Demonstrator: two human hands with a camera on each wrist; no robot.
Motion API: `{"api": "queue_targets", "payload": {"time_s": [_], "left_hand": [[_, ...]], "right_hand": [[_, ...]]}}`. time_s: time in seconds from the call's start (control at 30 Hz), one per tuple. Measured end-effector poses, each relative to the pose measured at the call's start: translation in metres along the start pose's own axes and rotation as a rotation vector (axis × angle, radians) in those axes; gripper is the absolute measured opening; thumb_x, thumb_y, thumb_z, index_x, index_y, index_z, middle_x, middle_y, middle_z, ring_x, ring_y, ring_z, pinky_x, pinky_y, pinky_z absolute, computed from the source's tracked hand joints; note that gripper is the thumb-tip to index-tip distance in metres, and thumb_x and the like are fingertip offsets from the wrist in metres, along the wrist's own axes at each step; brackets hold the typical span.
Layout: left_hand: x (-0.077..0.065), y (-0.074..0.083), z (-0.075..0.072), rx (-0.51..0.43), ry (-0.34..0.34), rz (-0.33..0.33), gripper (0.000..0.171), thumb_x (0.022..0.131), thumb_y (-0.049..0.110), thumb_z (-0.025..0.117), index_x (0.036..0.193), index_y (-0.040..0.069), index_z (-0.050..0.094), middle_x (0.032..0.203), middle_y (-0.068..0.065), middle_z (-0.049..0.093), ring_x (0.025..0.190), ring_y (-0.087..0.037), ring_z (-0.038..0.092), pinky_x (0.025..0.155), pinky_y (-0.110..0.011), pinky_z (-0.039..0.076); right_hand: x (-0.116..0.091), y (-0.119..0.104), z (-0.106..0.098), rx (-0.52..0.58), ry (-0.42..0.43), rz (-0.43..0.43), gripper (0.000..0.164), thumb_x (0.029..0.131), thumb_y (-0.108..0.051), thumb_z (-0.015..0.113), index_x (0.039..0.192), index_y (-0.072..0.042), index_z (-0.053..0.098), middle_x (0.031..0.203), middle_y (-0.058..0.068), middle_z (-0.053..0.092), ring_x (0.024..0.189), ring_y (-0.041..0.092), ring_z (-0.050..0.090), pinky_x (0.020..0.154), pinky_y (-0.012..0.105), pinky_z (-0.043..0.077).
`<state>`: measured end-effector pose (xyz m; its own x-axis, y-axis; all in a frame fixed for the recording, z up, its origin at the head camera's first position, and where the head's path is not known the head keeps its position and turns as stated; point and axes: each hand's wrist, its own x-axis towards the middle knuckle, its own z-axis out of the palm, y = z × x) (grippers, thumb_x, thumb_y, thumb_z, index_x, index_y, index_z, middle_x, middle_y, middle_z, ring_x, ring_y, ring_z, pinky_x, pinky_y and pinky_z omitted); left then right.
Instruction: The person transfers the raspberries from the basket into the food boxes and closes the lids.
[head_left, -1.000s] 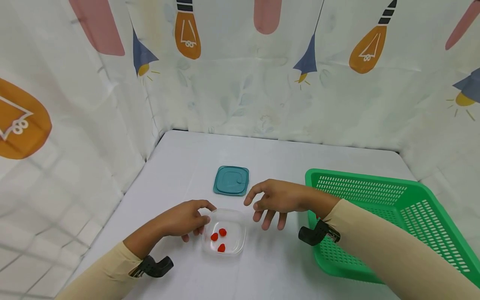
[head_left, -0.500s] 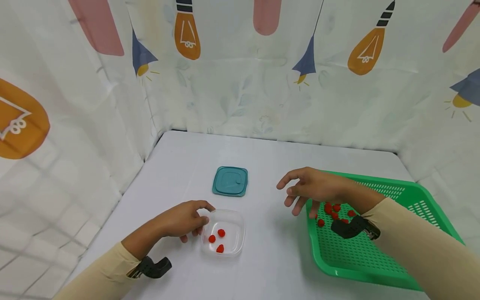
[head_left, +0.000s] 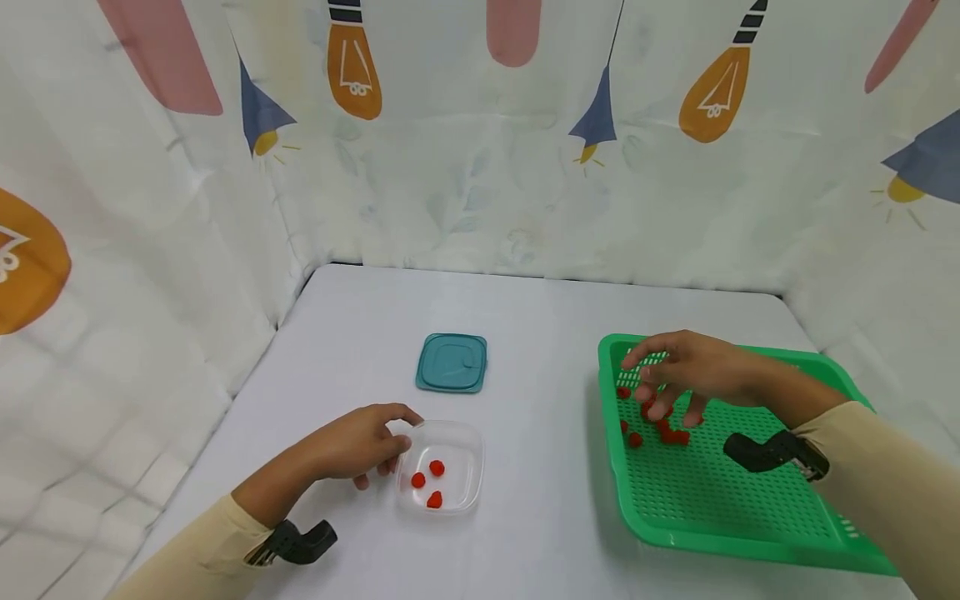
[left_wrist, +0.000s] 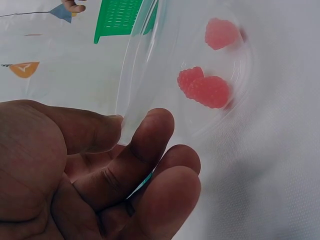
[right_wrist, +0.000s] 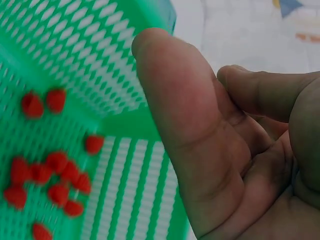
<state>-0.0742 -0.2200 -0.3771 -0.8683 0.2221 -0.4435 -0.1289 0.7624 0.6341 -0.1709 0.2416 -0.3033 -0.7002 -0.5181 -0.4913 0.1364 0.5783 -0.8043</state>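
A clear plastic container (head_left: 468, 483) holds 3 red raspberries (head_left: 437, 468), seen close up as pinkish-red raspberries (left_wrist: 210, 91) in the left wrist view. My left hand (head_left: 363, 446) grips the container's left rim, with the thumb (left_wrist: 95, 131) and index finger at the edge. Over the left part of a green basket (head_left: 720, 508) hovers my right hand (head_left: 697, 367), its fingers loosely bent and nothing held. Several red raspberries (right_wrist: 57, 192) lie on the basket floor below it. My right hand hides part of them in the head view.
A teal square lid (head_left: 452, 363) lies flat on the white table (head_left: 532, 467), behind the container. White cloth with printed lamps (head_left: 480, 167) hangs around the back and sides. The basket's raised rim borders the table's right part.
My right hand has moved right, from beside the container to above the basket, uncovering and then hovering over raspberries there. My left hand stays at the container's rim. The head view has shifted slightly.
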Motion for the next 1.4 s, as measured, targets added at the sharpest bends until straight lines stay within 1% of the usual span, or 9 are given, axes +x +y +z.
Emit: {"api": "queue_targets", "payload": {"time_s": [0.13, 0.33, 0.5, 0.67, 0.83, 1.13, 1.4], "left_hand": [[-0.001, -0.001, 0.001, 0.000, 0.007, 0.007, 0.030, 0.101, 0.016, 0.065, 0.131, 0.020, 0.063, 0.070, -0.006, 0.064, 0.050, -0.021, 0.056, 0.049, -0.036, 0.053], [0.000, 0.000, 0.001, 0.003, 0.011, -0.002, 0.030, 0.101, 0.016, 0.065, 0.130, 0.020, 0.063, 0.070, -0.007, 0.064, 0.050, -0.021, 0.056, 0.049, -0.035, 0.053], [0.000, 0.000, 0.001, -0.002, 0.009, -0.008, 0.030, 0.100, 0.016, 0.065, 0.130, 0.021, 0.063, 0.071, -0.006, 0.064, 0.053, -0.022, 0.058, 0.050, -0.035, 0.054], [0.000, 0.001, 0.000, -0.008, 0.007, -0.013, 0.031, 0.100, 0.015, 0.065, 0.130, 0.021, 0.063, 0.072, -0.006, 0.065, 0.058, -0.024, 0.060, 0.050, -0.036, 0.054], [0.000, 0.001, 0.000, -0.009, 0.006, -0.014, 0.031, 0.100, 0.015, 0.066, 0.130, 0.020, 0.063, 0.073, -0.005, 0.065, 0.062, -0.027, 0.062, 0.049, -0.035, 0.054], [0.001, -0.001, 0.001, -0.022, 0.006, -0.028, 0.030, 0.100, 0.017, 0.067, 0.130, 0.022, 0.063, 0.074, -0.006, 0.065, 0.064, -0.026, 0.062, 0.049, -0.036, 0.055], [0.001, -0.003, 0.001, -0.022, -0.003, -0.037, 0.031, 0.100, 0.018, 0.067, 0.131, 0.023, 0.063, 0.075, -0.006, 0.065, 0.063, -0.027, 0.062, 0.049, -0.035, 0.055]], "right_hand": [[-0.004, 0.020, -0.013, 0.018, 0.027, 0.038, 0.039, 0.106, -0.019, 0.057, 0.141, -0.003, 0.051, 0.109, 0.025, 0.066, 0.093, 0.041, 0.070, 0.062, 0.049, 0.060], [-0.005, 0.048, -0.027, 0.023, 0.047, 0.097, 0.041, 0.107, -0.019, 0.055, 0.143, -0.001, 0.048, 0.112, 0.025, 0.065, 0.091, 0.037, 0.071, 0.065, 0.048, 0.060], [-0.002, 0.068, -0.032, 0.026, 0.046, 0.143, 0.042, 0.107, -0.018, 0.054, 0.144, 0.000, 0.046, 0.109, 0.024, 0.066, 0.090, 0.036, 0.071, 0.065, 0.047, 0.059], [0.001, 0.086, -0.034, 0.030, 0.048, 0.171, 0.039, 0.108, -0.016, 0.051, 0.142, 0.002, 0.048, 0.104, 0.021, 0.066, 0.088, 0.037, 0.071, 0.063, 0.046, 0.059], [0.000, 0.099, -0.034, 0.018, 0.035, 0.178, 0.038, 0.107, -0.014, 0.051, 0.141, 0.003, 0.049, 0.102, 0.021, 0.066, 0.086, 0.037, 0.071, 0.062, 0.046, 0.060], [0.001, 0.114, -0.035, 0.003, 0.056, 0.240, 0.035, 0.107, -0.011, 0.050, 0.140, 0.001, 0.052, 0.099, 0.021, 0.065, 0.085, 0.038, 0.071, 0.060, 0.046, 0.060], [0.004, 0.123, -0.036, -0.011, 0.071, 0.244, 0.032, 0.107, -0.011, 0.050, 0.137, 0.001, 0.053, 0.098, 0.020, 0.065, 0.083, 0.037, 0.071, 0.060, 0.046, 0.059]]}}
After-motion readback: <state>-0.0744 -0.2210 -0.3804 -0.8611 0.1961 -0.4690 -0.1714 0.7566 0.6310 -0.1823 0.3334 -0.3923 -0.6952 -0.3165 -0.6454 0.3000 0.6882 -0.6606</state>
